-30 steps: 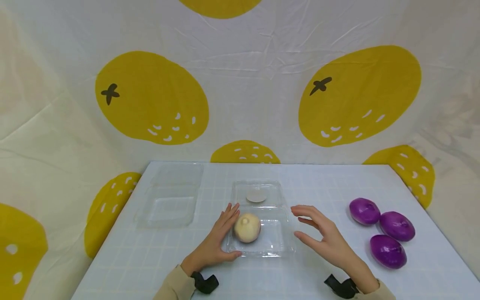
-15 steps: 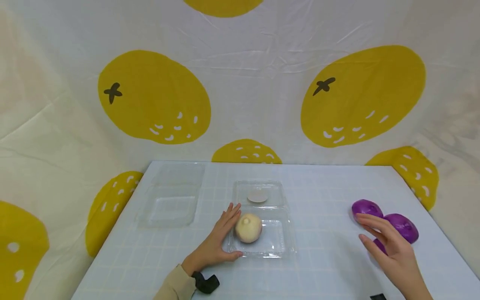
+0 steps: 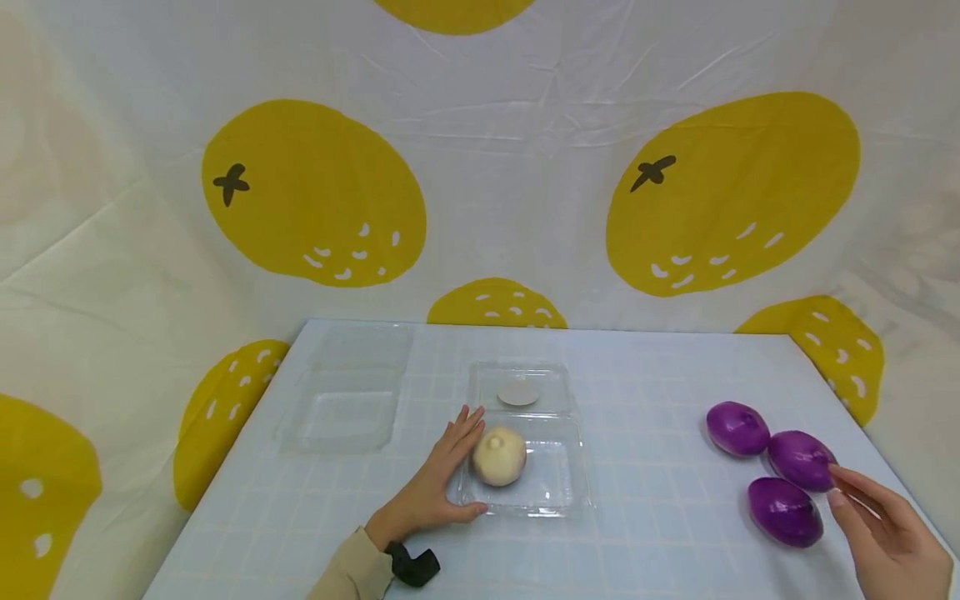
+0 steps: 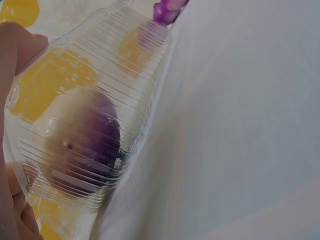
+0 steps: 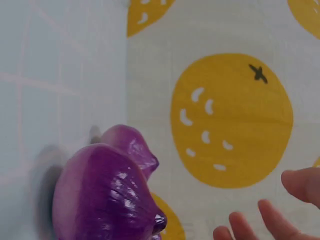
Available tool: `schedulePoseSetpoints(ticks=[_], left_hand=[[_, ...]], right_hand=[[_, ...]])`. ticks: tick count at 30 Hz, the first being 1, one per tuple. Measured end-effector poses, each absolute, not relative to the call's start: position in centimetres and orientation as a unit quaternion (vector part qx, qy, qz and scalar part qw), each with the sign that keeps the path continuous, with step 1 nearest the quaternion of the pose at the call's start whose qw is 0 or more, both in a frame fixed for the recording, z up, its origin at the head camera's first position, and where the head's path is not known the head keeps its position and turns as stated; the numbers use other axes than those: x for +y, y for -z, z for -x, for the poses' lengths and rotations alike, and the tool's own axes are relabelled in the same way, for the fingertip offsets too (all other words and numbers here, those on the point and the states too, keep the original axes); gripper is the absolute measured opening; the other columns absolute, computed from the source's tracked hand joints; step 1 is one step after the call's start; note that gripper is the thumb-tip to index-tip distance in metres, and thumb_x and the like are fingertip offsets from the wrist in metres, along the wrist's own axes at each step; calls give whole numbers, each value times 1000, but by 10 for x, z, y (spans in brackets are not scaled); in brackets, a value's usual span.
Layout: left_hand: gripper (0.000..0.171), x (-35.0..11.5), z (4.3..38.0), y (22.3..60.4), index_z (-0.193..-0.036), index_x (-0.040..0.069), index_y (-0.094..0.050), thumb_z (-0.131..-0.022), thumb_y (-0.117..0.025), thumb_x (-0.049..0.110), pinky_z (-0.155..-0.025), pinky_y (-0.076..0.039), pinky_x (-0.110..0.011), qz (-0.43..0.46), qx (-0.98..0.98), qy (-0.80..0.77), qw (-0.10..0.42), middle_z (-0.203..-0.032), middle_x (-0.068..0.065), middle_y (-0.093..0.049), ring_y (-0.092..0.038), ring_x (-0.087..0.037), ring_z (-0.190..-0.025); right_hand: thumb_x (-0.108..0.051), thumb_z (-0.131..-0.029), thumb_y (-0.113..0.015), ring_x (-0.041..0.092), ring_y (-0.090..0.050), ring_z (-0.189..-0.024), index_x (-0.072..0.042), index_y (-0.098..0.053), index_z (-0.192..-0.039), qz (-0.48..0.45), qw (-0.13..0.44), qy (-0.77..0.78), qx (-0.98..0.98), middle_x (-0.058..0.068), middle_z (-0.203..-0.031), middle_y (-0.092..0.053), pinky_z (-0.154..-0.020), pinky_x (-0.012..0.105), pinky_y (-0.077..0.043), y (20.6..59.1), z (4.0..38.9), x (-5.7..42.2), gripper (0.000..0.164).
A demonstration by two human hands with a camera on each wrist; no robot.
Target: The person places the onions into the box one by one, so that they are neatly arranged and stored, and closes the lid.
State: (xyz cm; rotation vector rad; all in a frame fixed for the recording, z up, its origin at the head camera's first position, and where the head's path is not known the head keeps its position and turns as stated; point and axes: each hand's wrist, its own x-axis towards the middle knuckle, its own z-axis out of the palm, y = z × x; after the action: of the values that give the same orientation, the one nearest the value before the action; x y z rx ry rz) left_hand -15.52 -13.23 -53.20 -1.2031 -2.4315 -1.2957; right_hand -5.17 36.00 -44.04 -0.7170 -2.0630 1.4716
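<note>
My left hand (image 3: 435, 479) lies along the left side of an open clear plastic clamshell box (image 3: 553, 477), thumb at its front corner and straight fingers towards the back. In the box sits a pale-topped onion (image 3: 498, 457); the left wrist view shows its purple underside through the ribbed wall (image 4: 135, 65). Three glossy purple onions lie in a cluster at the right: a back one (image 3: 738, 428), a right one (image 3: 799, 458) and a front one (image 3: 785, 511). My right hand (image 3: 896, 537) is beside the right onion, fingertips overlapping its edge, thumb and fingers spread in the right wrist view.
A second open clear plastic box (image 3: 348, 417) stands at the left of the table. The lid of the nearer box bears a round white sticker (image 3: 517, 392). A cloth with yellow fruit prints (image 3: 315, 192) hangs behind the table (image 3: 637, 533) and along its sides.
My right hand has moved from beside the box, across over the onions, to their right side. My left hand, the box and its onion have stayed in place.
</note>
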Motion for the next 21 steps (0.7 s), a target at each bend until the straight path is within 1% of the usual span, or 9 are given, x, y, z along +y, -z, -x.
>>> schedulePoseSetpoints(ticks=[2, 4, 6, 8, 10, 12, 16, 19, 21], left_hand=[[101, -132, 155, 532, -155, 0, -24, -83, -76, 48, -123, 2, -41, 401, -805, 432, 67, -164, -15, -15, -3, -38, -151], [101, -132, 155, 532, -156, 0, -24, -82, -76, 46, -123, 2, -41, 401, -804, 434, 67, -164, -15, -15, -3, -39, -151], [101, -132, 154, 532, -156, 0, -24, -82, -77, 46, -122, 2, -42, 402, -803, 434, 70, -164, -16, -16, -3, -39, -151], [101, -132, 154, 531, -156, 1, -24, -82, -76, 47, -122, 2, -42, 401, -805, 431, 73, -164, -16, -16, -4, -39, -151], [101, -132, 154, 531, -156, 1, -24, -82, -76, 47, -122, 1, -42, 400, -806, 430, 74, -164, -16, -16, -4, -39, -151], [101, -132, 155, 531, -156, 1, -25, -82, -77, 47, -122, 1, -41, 399, -807, 429, 75, -164, -16, -17, -4, -39, -151], [101, -132, 155, 531, -156, 1, -25, -82, -76, 47, -122, 1, -41, 399, -807, 430, 74, -164, -16, -17, -5, -39, -151], [101, -133, 155, 531, -156, 2, -24, -82, -77, 46, -122, 1, -41, 400, -805, 431, 73, -163, -17, -17, -5, -40, -150], [101, -133, 155, 530, -156, 3, -24, -82, -77, 45, -122, 1, -42, 400, -806, 431, 73, -163, -17, -17, -5, -40, -150]], right_hand=[[-10, -94, -67, -12, -56, -92, -18, -61, -135, 331, 235, -546, -733, -25, -104, -61, -68, -1, -44, 446, 51, 365, 42], [-24, -95, -67, -14, -51, -94, -27, -55, -140, 379, 199, -523, -737, -29, -107, -54, -74, 0, -45, 452, 51, 369, 47], [-37, -93, -67, -9, -48, -104, -31, -46, -146, 412, 161, -485, -755, -29, -111, -48, -88, 3, -43, 457, 51, 370, 57], [-48, -90, -67, 3, -46, -117, -30, -38, -151, 433, 126, -463, -763, -25, -117, -45, -104, 13, -39, 461, 53, 371, 70], [-57, -86, -67, 20, -41, -128, -24, -30, -155, 447, 94, -456, -764, -15, -124, -44, -114, 30, -35, 464, 56, 372, 85], [-61, -82, -69, 33, -39, -126, -18, -26, -156, 459, 70, -456, -760, -4, -127, -43, -115, 43, -35, 466, 58, 373, 96], [-66, -77, -71, 43, -37, -118, -3, -22, -153, 457, 29, -452, -765, 23, -131, -36, -107, 57, -40, 474, 61, 373, 110], [-65, -75, -73, 49, -33, -120, 5, -17, -150, 447, 9, -444, -776, 34, -131, -27, -102, 62, -40, 484, 61, 372, 117], [-63, -76, -74, 52, -29, -122, 7, -12, -150, 439, -8, -439, -784, 38, -131, -21, -101, 65, -39, 490, 62, 370, 120]])
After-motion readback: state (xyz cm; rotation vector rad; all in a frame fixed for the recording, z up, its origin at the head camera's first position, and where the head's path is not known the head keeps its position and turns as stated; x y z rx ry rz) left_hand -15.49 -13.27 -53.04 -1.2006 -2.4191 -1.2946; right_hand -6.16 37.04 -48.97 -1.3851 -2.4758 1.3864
